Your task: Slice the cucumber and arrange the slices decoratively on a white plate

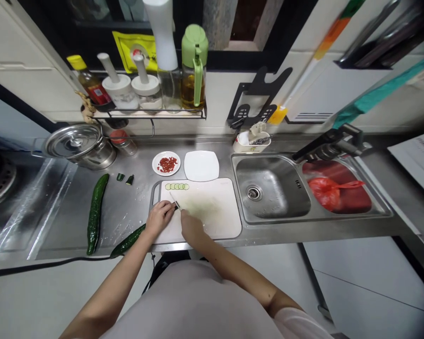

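Observation:
A white cutting board (pixel 215 207) lies on the steel counter, with a row of cucumber slices (pixel 177 186) along its far edge. My left hand (pixel 159 216) is curled over the board's left side, pressing down on a cucumber (pixel 127 241) that runs off toward the counter's front edge. My right hand (pixel 191 226) is closed round a knife handle. The knife blade (pixel 174 201) points up-left beside my left fingers.
A whole cucumber (pixel 95 213) and two cut ends (pixel 125 178) lie left of the board. Behind the board sit a small dish of red pieces (pixel 166 163) and an empty white plate (pixel 201 165). A pot (pixel 78 145) stands at left, a double sink (pixel 273 188) at right.

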{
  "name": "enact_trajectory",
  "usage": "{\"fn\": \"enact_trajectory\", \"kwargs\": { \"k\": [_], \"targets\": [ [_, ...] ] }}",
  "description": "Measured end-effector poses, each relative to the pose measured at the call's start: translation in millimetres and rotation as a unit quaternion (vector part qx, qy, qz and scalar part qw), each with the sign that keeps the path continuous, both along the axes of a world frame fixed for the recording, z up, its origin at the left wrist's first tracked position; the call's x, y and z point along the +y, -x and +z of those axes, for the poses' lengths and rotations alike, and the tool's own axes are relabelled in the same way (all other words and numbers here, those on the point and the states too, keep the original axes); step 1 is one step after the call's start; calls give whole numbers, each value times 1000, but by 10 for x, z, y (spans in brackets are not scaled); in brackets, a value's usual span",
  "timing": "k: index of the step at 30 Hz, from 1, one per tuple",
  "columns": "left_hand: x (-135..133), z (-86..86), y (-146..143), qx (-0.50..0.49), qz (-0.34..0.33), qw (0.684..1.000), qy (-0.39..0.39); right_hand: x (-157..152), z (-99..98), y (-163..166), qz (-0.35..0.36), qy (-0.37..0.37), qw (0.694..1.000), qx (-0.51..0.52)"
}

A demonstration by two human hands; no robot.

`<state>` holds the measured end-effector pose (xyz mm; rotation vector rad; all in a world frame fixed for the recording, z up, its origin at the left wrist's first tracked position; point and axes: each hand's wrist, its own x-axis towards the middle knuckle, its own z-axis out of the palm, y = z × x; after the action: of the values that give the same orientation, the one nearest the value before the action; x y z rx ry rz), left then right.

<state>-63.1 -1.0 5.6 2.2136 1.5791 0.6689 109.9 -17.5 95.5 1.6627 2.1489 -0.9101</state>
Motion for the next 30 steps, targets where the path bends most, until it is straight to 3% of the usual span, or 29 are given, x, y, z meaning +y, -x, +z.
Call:
{"fn": "enact_trajectory", "kwargs": {
  "k": [15,30],
  "targets": [
    [-2,35,-26,-2,9,1000,6,75,-66,-54,-4,21,1000,23],
    [26,-31,-3,-14,8,1000,22,98,-167,-73,6,-14,999,35]
  ]
}}
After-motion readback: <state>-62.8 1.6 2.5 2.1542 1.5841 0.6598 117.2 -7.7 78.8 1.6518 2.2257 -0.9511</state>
